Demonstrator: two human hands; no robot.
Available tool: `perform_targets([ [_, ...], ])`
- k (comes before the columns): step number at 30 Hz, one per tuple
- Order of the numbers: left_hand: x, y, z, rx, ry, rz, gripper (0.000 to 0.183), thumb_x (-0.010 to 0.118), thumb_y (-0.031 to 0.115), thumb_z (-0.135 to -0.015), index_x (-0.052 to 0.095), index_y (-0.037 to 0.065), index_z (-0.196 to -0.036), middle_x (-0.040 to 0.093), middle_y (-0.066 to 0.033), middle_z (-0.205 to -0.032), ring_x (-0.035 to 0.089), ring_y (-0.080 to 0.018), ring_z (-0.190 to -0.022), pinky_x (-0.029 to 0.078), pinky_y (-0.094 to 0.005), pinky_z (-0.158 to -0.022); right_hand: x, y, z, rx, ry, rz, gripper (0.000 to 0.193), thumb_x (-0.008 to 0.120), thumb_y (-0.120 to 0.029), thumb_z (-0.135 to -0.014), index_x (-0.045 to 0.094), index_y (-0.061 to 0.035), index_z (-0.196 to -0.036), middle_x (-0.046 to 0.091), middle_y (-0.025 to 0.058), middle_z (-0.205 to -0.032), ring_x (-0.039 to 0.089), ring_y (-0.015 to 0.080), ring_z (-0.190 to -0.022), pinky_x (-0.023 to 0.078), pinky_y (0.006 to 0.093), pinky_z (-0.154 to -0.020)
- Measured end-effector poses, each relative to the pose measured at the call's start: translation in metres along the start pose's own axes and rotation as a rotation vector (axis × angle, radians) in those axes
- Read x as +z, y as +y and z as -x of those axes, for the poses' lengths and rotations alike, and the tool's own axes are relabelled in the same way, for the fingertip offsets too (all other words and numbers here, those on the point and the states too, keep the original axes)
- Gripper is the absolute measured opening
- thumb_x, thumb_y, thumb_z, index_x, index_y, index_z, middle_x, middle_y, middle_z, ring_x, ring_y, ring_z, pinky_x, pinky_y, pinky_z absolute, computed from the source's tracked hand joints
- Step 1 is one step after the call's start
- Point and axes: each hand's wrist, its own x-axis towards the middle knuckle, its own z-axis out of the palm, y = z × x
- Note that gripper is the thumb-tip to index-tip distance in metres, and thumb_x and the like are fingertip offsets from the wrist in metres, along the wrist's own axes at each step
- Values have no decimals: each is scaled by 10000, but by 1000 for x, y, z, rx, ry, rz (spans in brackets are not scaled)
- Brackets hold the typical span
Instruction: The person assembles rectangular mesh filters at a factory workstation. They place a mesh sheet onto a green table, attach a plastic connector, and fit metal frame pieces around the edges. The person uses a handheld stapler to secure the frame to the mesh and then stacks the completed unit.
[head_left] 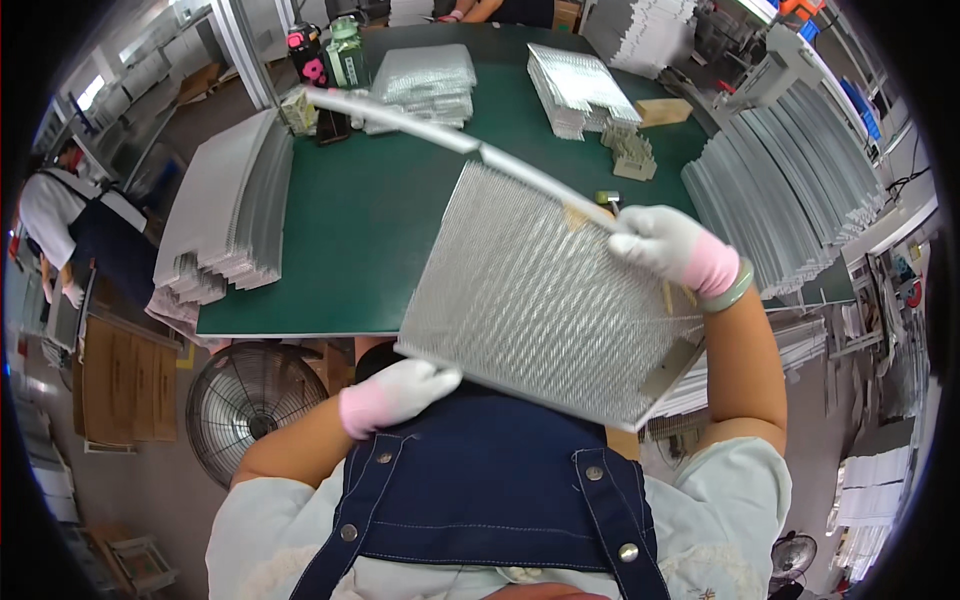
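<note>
A silver panel with fine parallel ridges (540,300) lies tilted in front of me, over the table's near edge and against my apron. My left hand (395,397) wears a white glove with a pink cuff and is closed at the panel's near left corner, thumb and fingers on its rim. Gloved the same way, my right hand (665,245) pinches the near end of a long pale strip (400,122). The strip slants up and left above the panel's far edge, with a small notch or joint midway.
On the green table (340,220) stand ridged sheet stacks, left (215,190) and right (790,180). Farther back are a bagged pile (425,75), another stack (580,85), bottles (345,52) and a small hammer (608,198). A fan (255,410) stands left; a co-worker (85,215) stands beyond.
</note>
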Motion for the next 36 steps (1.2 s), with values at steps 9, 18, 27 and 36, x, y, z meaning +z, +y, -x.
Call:
perform_targets([
  [9, -105, 100, -10, 573, 583, -624, 378, 719, 219, -841, 631, 15, -1147, 654, -133, -1058, 616, -329, -1009, 487, -417, -915, 52, -12, -12, 25, -38, 18, 480, 567, -462, -994, 625, 5, -897, 567, 100, -702, 552, 216, -684, 449, 357, -680],
  [18, -144, 142, -87, 153, -189, -615, 358, 623, 364, -955, 657, 21, -1051, 670, -140, -861, 662, -286, -843, 501, -402, -771, 43, -72, 3, -102, 66, 243, 327, 638, -331, -933, 617, -7, -893, 626, 176, -751, 649, 339, -754, 496, 408, -705],
  [27, -132, 108, -71, 224, -4, -623, 324, 586, 360, -972, 634, 43, -1015, 671, -151, -869, 662, -338, -855, 519, -443, -769, 88, -62, -17, -317, 414, 529, 283, 623, -311, -935, 608, -37, -867, 637, 156, -752, 652, 353, -714, 508, 442, -655],
  [36, -123, 79, -67, 284, 214, -768, 332, 568, 380, -977, 624, 53, -1001, 671, -135, -796, 666, -355, -781, 530, -453, -725, 88, -59, -30, -324, 384, 387, 277, 633, -311, -948, 637, -44, -874, 630, 143, -739, 646, 304, -698, 500, 404, -645],
])
